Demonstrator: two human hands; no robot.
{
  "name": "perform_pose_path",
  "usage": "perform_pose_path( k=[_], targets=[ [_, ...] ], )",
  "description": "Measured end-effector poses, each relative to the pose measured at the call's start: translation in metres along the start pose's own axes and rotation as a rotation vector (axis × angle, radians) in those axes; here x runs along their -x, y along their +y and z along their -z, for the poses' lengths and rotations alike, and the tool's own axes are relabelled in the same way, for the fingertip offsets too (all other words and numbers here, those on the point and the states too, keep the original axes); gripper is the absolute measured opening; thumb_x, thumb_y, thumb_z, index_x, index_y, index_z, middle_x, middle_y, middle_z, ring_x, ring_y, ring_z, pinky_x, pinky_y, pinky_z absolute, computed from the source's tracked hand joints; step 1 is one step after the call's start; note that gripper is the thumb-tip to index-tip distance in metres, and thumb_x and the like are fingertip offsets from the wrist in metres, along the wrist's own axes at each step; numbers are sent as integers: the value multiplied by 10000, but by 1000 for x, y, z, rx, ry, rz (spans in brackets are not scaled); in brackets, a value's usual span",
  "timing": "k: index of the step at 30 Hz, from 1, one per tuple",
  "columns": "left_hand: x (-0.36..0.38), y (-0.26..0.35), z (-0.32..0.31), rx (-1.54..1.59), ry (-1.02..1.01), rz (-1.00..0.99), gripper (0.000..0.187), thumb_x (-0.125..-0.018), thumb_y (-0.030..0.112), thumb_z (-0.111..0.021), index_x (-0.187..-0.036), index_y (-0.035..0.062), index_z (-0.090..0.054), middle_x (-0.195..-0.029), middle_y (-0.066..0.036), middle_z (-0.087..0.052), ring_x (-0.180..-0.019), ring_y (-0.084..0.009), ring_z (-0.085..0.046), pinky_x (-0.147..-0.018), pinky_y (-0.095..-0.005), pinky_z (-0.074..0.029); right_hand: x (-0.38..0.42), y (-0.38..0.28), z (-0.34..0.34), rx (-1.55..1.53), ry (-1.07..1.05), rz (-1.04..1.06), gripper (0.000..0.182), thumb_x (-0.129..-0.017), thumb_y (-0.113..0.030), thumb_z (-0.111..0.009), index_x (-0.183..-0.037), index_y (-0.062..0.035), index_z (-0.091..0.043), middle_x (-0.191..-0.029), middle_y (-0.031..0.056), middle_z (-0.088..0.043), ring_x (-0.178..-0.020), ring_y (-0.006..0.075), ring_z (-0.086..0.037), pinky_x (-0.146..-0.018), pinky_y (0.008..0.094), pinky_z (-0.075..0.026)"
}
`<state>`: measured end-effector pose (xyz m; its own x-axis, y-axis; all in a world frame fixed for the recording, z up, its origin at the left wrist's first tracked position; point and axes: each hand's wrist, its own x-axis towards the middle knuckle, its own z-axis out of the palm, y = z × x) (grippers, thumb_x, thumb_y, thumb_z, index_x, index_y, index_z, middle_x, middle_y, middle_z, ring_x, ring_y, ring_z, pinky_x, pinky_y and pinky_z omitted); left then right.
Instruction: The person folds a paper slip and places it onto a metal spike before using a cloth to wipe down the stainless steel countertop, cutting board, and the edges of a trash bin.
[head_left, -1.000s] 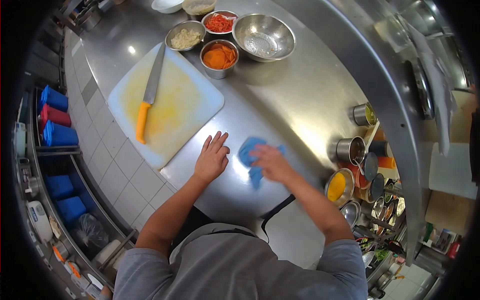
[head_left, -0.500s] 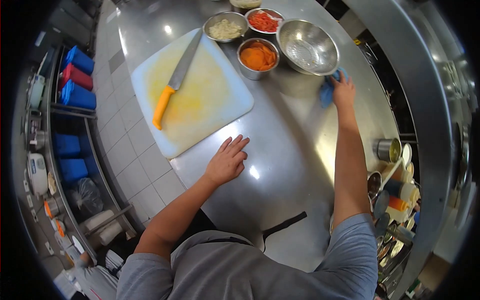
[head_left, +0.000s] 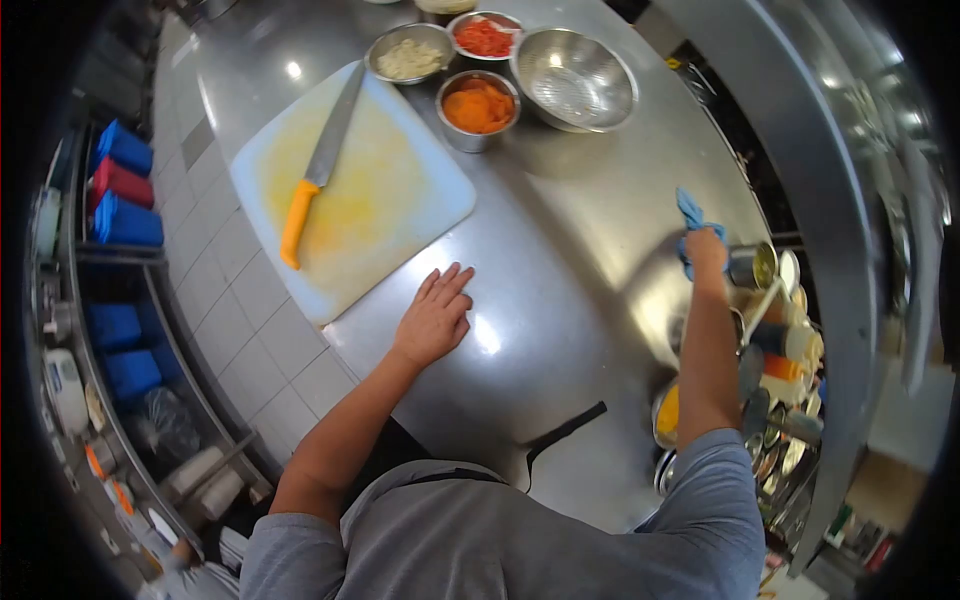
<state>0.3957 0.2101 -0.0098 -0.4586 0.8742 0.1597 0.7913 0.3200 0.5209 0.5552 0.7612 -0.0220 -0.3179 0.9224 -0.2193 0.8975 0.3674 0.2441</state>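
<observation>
My right hand (head_left: 706, 248) is closed around a crumpled blue cloth (head_left: 688, 208) at the right side of the steel counter (head_left: 540, 290). A metal container (head_left: 752, 265) stands just beside that hand. My left hand (head_left: 434, 318) rests on the counter, fingers extended and holding nothing. Beyond it lies a white cutting board (head_left: 400, 200) with yellow stains. Across the board rests a large knife (head_left: 325, 160) with a yellow handle.
Behind the board stand bowls of sliced carrot (head_left: 478, 106), red strips (head_left: 486, 38) and pale chopped pieces (head_left: 408, 58), beside a perforated metal bowl (head_left: 575, 80). Bottles and containers (head_left: 790, 350) crowd the right edge. A black strap (head_left: 567, 430) lies near my body.
My right hand has come back toward me with the blue cloth, away from the perforated bowl to the metal container. My left hand stays on the counter; the whole view has shifted slightly.
</observation>
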Motion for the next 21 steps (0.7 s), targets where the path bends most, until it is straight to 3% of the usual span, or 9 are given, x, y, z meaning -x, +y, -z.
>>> perform_pose_path(
  k=[4, 7, 9, 10, 11, 13, 17, 19, 21],
  targets=[
    [4, 1, -4, 14, 27, -15, 134, -803, 54, -618, -921, 80, -560, -1436, -142, -496, -1402, -331, -398, -1177, -494, -267, 55, 5, -50, 17, 217, 71, 366, -918, -279, -504, -1041, 12, -688, -1117, 208, -683, -969, 376, -703, -823, 464, -570],
    [5, 2, -5, 5, 39, -45, 112, -813, 52, -607, -913, 74, -563, -1436, -149, -496, -1403, -336, -394, -1175, -497, -268, 119, -22, -31, -149, 91, -38, 526, -900, -332, -520, -1270, 42, -509, -1158, 269, -659, -1072, 403, -660, -925, 473, -523],
    [5, 4, -4, -13, 46, -28, 90, -821, 58, -599, -903, 68, -563, -1436, -154, -495, -1406, -335, -390, -1175, -498, -268, 154, -44, -33, -224, 102, -30, 549, -894, -300, -537, -1339, 18, -494, -1164, 265, -646, -1051, 429, -647, -909, 477, -524],
    [6, 2, -7, -35, 43, -32, 98, -832, 68, -587, -930, 70, -573, -1439, -156, -493, -1406, -336, -388, -1175, -501, -266, 165, -48, -68, -122, 384, 146, 588, -884, -286, -553, -1396, -8, -472, -1165, 259, -642, -962, 434, -654, -858, 473, -536],
    [7, 2, -9, -41, 45, -62, 98, -832, 68, -587, -930, 70, -573, -1439, -156, -493, -1406, -336, -388, -1175, -501, -266, 201, -69, -44, -195, 350, 128, 569, -886, -258, -535, -1427, -92, -486, -1263, 270, -588, -989, 429, -625, -868, 489, -518],
    [9, 2, -9, -61, 26, -32, 303, -839, 59, -567, -1142, 64, -586, -1440, -159, -489, -1405, -344, -385, -1177, -507, -257, 241, -108, -43, -179, 329, 118, 509, -913, -216, -458, -1418, -220, -521, -1431, 217, -467, -1164, 406, -534, -949, 547, -446],
    [11, 8, -8, -21, 44, -56, 545, -841, 32, -534, -1382, 47, -466, -1440, -176, -483, -1404, -357, -381, -1182, -513, -243, 350, -154, -45, -538, 508, 636, 407, -733, -39, -595, -1096, -171, -724, -1340, 166, -559, -1201, 387, -498, -1054, 570, -363],
    [11, 1, -11, 3, 65, -57, 662, -822, -3, -503, -1467, 7, -352, -1434, -204, -477, -1392, -377, -389, -1184, -511, -244, 402, -168, -50, -604, 390, 831, 382, -707, -30, -637, -1051, -167, -731, -1335, 113, -568, -1231, 381, -483, -1099, 582, -324],
    [10, 1, -7, 30, 34, -86, 645, -817, -5, -492, -1451, -2, -375, -1425, -216, -480, -1391, -380, -391, -1185, -519, -234, 448, -164, -43, -686, 306, 866, 356, -723, -65, -647, -1045, -187, -739, -1342, 84, -568, -1277, 377, -460, -1125, 556, -309]
  ],
)
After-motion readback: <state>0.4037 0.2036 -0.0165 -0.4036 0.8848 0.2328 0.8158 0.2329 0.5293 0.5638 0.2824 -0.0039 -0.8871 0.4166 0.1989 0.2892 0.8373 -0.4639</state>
